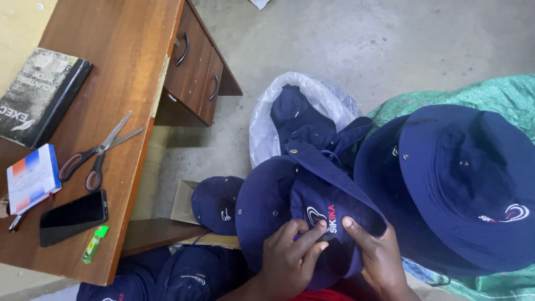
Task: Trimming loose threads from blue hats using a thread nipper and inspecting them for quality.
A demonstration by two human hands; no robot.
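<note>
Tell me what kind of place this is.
Probably a small hat-making or packing workshop: many navy bucket hats piled about, a plastic bag of more on the concrete floor, scissors on a wooden desk.

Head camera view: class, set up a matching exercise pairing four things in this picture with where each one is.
Things:
1. scissors
2. phone
3. navy hat
4. clear plastic bag

Places:
A. on the concrete floor, with navy cloth inside
B. lying open on the wooden desk
C. held by the left hand and right hand
D. face up near the desk's front edge, beside a green lighter

Pairs: 1-B, 2-D, 3-C, 4-A
</note>
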